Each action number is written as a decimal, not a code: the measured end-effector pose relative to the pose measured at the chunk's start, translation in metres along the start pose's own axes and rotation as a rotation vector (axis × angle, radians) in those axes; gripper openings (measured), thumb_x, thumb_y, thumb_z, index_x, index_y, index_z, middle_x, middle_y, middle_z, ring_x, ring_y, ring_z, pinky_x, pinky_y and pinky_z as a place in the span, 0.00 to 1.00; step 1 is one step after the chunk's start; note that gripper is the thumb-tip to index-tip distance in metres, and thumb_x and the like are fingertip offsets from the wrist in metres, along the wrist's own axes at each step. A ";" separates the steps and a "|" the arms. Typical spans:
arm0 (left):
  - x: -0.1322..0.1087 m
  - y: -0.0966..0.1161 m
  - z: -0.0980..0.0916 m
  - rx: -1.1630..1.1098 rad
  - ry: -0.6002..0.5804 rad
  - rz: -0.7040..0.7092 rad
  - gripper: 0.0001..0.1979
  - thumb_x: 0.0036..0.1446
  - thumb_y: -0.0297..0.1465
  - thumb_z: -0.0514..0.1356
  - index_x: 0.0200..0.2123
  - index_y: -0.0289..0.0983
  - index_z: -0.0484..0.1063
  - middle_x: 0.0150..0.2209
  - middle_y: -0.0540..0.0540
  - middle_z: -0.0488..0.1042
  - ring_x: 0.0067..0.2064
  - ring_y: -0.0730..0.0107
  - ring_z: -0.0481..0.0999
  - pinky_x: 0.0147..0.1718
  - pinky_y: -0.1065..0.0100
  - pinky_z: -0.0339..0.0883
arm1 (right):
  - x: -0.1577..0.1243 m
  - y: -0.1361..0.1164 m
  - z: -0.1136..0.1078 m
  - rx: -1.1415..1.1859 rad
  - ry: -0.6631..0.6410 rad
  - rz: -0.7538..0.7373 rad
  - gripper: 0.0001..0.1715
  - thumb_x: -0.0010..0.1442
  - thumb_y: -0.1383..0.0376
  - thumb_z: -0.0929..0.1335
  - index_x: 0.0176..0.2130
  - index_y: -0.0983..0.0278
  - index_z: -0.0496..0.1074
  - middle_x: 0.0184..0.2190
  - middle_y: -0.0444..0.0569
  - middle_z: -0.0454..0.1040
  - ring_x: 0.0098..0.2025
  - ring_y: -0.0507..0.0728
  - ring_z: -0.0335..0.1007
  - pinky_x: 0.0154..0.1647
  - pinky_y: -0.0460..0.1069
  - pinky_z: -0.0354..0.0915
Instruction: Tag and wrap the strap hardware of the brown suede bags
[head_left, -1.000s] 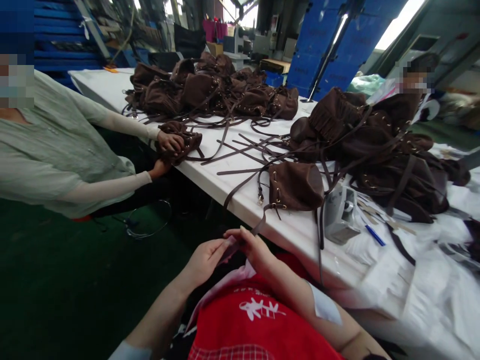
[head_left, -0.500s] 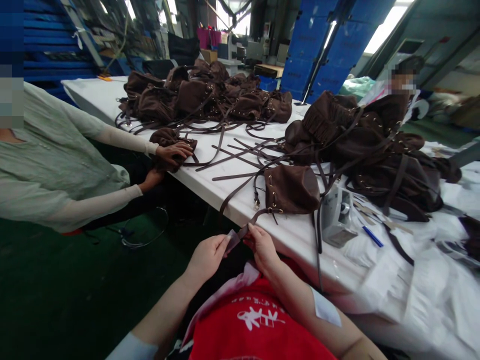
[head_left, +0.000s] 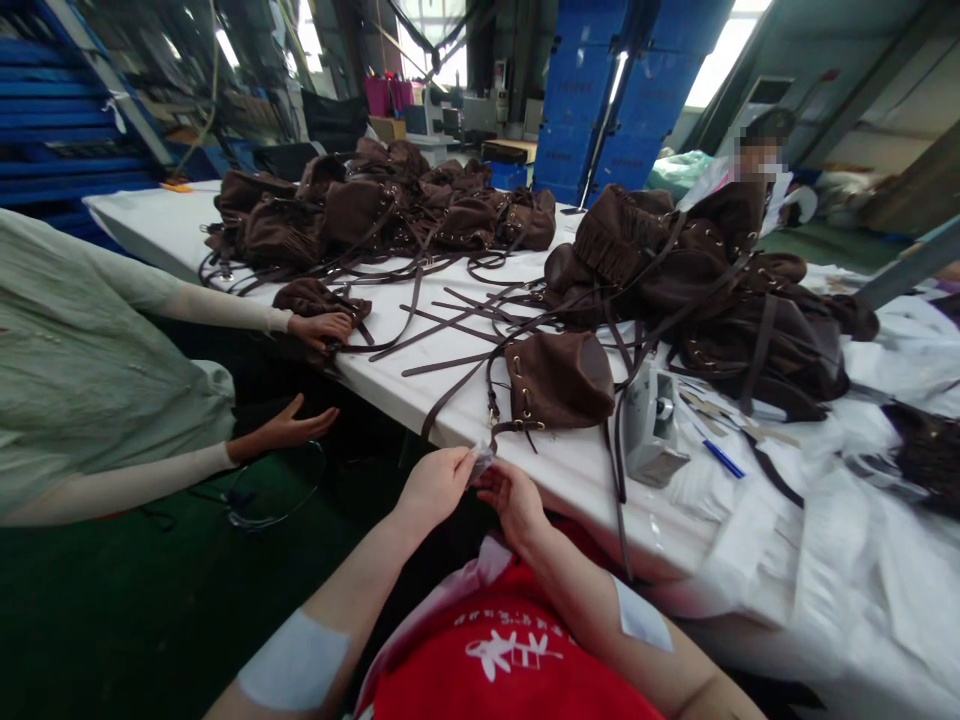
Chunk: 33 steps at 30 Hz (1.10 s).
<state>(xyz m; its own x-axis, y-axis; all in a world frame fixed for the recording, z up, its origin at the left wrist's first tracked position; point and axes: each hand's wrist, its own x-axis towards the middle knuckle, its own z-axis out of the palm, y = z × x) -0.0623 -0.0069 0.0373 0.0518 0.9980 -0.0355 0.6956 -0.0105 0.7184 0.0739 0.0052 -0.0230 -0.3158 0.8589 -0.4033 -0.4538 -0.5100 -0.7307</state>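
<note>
Left hand (head_left: 436, 484) pinches the film (head_left: 482, 459) at the strap (head_left: 514, 427); right hand (head_left: 519, 503) grip curls narrow, its hold unclear. Bag (head_left: 562, 380) lies near the worktop (head_left: 382, 392) edge; keeping the strap flat should help.

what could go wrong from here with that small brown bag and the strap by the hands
A tug on the strap near the left hand and right hand might drag the small brown bag off the white table, since it lies close to the edge.

The thin see-through piece in the left hand's fingertip grip could slip.

The straps hanging over the edge might catch the right forearm.
</note>
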 end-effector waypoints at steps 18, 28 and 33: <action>-0.062 -0.031 -0.011 -0.662 -0.625 -0.224 0.32 0.60 0.56 0.50 0.40 0.31 0.73 0.25 0.41 0.79 0.22 0.69 0.75 0.22 0.71 0.65 | -0.022 -0.060 -0.001 -0.248 -0.084 -0.217 0.30 0.57 0.41 0.67 0.33 0.64 0.80 0.32 0.51 0.80 0.34 0.58 0.73 0.36 0.50 0.67; -0.053 -0.008 0.003 -0.524 -0.370 -0.127 0.31 0.64 0.53 0.44 0.29 0.34 0.72 0.27 0.42 0.77 0.28 0.66 0.77 0.29 0.67 0.69 | -0.042 -0.016 0.025 -0.406 -0.419 -0.047 0.43 0.60 0.35 0.57 0.38 0.65 0.81 0.14 0.44 0.67 0.21 0.54 0.66 0.28 0.49 0.65; -0.047 -0.027 -0.016 -0.364 -0.428 -0.123 0.22 0.53 0.50 0.63 0.32 0.34 0.76 0.29 0.45 0.79 0.31 0.66 0.76 0.28 0.70 0.65 | -0.036 -0.040 0.017 -0.328 -0.256 -0.266 0.40 0.61 0.37 0.58 0.29 0.64 0.80 0.42 0.52 0.79 0.38 0.57 0.74 0.40 0.50 0.67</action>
<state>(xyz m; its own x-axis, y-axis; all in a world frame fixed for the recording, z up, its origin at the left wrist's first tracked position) -0.0953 -0.0523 0.0307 0.3238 0.8759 -0.3577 0.4274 0.2019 0.8812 0.0891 -0.0067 0.0300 -0.4380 0.8969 -0.0608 -0.2735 -0.1974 -0.9414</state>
